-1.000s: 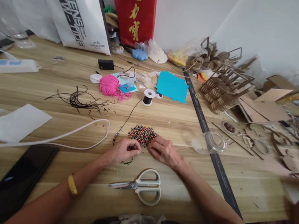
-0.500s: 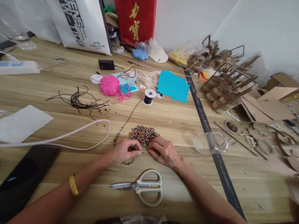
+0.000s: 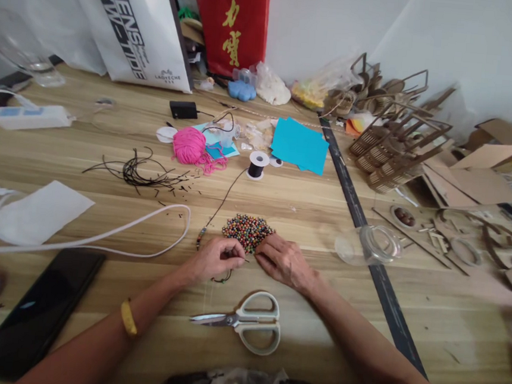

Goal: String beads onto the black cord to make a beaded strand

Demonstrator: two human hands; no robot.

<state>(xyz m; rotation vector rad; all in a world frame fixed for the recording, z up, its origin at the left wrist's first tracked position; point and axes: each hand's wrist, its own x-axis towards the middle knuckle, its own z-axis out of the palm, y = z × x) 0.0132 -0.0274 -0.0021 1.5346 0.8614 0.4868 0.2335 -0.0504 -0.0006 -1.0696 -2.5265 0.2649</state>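
Note:
A pile of small multicoloured beads (image 3: 247,232) lies on the wooden table in front of me. My left hand (image 3: 216,259) is closed in a pinch on a thin black cord (image 3: 222,204), whose short end pokes out past the fingertips. That cord runs back to a black-and-white spool (image 3: 257,166), with several beads threaded near the hand and a small loop below it. At the pile's right edge, my right hand (image 3: 283,259) has its fingers bent together, touching the beads; whatever its fingertips hold is hidden. White-handled scissors (image 3: 244,321) lie just below both hands.
Black cord pieces (image 3: 144,170) and a white cable (image 3: 146,212) lie to the left, above a black phone (image 3: 37,313). Pink yarn (image 3: 189,145) and blue sheets (image 3: 299,145) are farther back. A clear jar (image 3: 370,245) lies right, before small woven baskets (image 3: 389,153).
Both hands stay almost in place at the beads. The cord end now shows more clearly beyond my left fingertips. The whole view has shifted slightly.

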